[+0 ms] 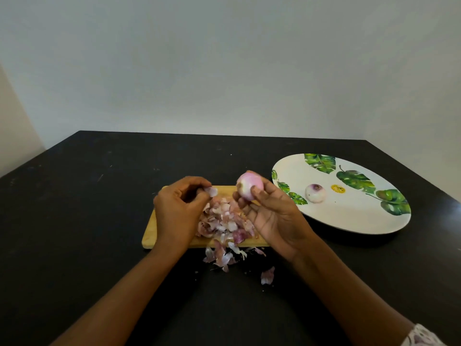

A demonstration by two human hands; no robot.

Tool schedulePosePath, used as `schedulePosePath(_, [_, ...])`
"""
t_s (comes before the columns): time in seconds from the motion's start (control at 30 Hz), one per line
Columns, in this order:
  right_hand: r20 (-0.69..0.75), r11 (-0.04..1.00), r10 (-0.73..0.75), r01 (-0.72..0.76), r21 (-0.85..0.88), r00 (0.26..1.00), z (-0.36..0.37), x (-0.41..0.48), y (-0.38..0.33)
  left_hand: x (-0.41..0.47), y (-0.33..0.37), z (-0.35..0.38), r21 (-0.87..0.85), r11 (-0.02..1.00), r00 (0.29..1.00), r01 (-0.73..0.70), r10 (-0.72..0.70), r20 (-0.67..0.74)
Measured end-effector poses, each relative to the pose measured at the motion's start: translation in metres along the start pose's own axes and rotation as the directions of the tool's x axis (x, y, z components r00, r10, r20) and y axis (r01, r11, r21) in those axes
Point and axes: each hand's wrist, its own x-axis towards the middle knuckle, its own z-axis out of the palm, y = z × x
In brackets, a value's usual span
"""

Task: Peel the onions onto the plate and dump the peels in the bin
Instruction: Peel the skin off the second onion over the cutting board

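My right hand (270,216) holds a pale pink peeled onion (248,186) at its fingertips, above the right end of a wooden cutting board (149,236). My left hand (178,208) pinches a small piece of onion peel (212,191) over the board. A heap of pink and white peels (224,221) covers the board and spills onto the table in front of it. To the right lies a white plate with green leaf prints (349,221), with one peeled onion (315,193) on it. No bin is in view.
The black table (87,208) meets a plain light wall at the back. A loose peel (268,275) lies on the table nearer to me. A small yellow mark (338,189) shows on the plate beside the onion.
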Motion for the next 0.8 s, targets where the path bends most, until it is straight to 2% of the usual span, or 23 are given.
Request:
schedulePosePath(0.07, [-0.018,1.000,-0.021,0.021,0.002,1.000,0.000,-0.001,-0.005,0.004,-0.004,-0.004,0.053,0.998,0.999,0.043,-0.043,-0.011])
schedulePosePath(0.2, [0.023,0.959,-0.056,0.060,-0.278,0.998,-0.006,0.000,0.004,0.000,-0.004,0.004,0.101,0.992,0.984,0.081,-0.095,0.148])
schedulePosePath(0.27, [0.033,0.863,-0.112,0.114,-0.492,0.993,-0.009,0.001,0.011,-0.003,-0.003,0.007,0.074,0.996,0.975,0.045,-0.060,0.214])
schedulePosePath(0.33, [0.081,0.749,-0.167,0.180,-0.638,0.983,-0.008,0.000,0.014,-0.005,-0.003,0.006,0.050,0.997,0.971,-0.051,0.038,0.237])
schedulePosePath(0.4, [0.138,0.690,-0.196,0.236,-0.685,0.971,-0.006,-0.002,0.014,-0.008,-0.003,0.006,0.077,0.983,0.954,-0.169,0.143,0.265])
schedulePosePath(0.47, [0.158,0.672,-0.200,0.253,-0.696,0.967,-0.005,-0.003,0.013,-0.009,-0.003,0.005,0.086,0.971,0.939,-0.222,0.190,0.286])
schedulePosePath(0.8, [0.177,0.529,-0.258,0.292,-0.797,0.950,-0.009,-0.001,0.021,-0.012,0.000,0.005,0.109,0.978,0.948,-0.176,0.139,0.285])
